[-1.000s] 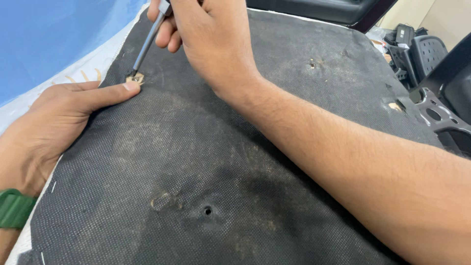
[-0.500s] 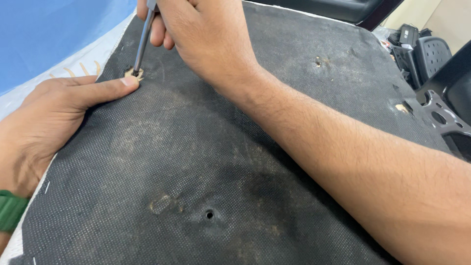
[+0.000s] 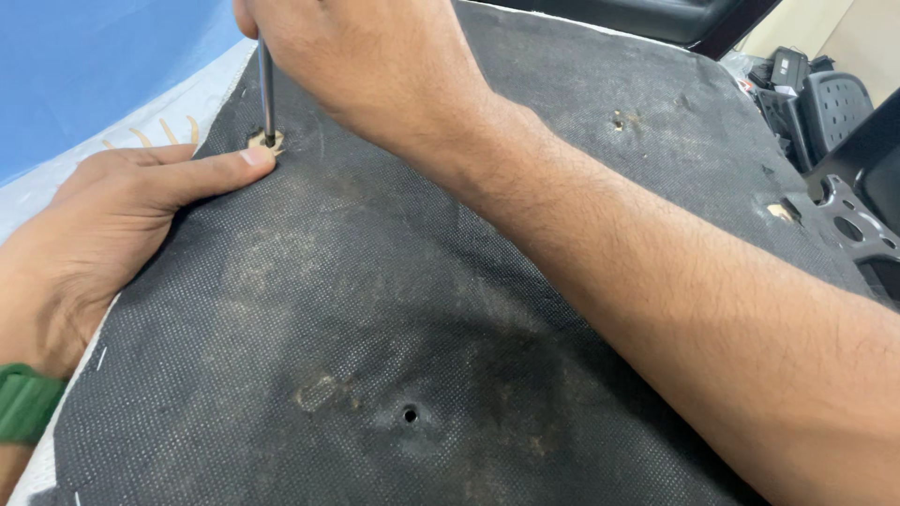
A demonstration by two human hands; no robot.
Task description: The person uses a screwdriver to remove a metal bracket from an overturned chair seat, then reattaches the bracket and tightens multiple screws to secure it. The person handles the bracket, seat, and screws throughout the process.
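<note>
Here the right hand [image 3: 375,66] is closing around a thin metal tool [image 3: 266,94], holding its shaft upright with the tip standing in a torn, tan-edged hole [image 3: 264,141] near the far left edge of a black fabric panel [image 3: 394,309]. The left hand [image 3: 112,234] is lying flat and mostly open on that panel, gripping nothing, its forefinger [image 3: 211,171] pressing the cloth just beside the hole. A green wristband [image 3: 23,403] is circling the left wrist.

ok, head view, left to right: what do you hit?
Green wristband → left hand → tool shaft in torn hole → right hand → small round hole in black fabric panel → black plastic parts.
</note>
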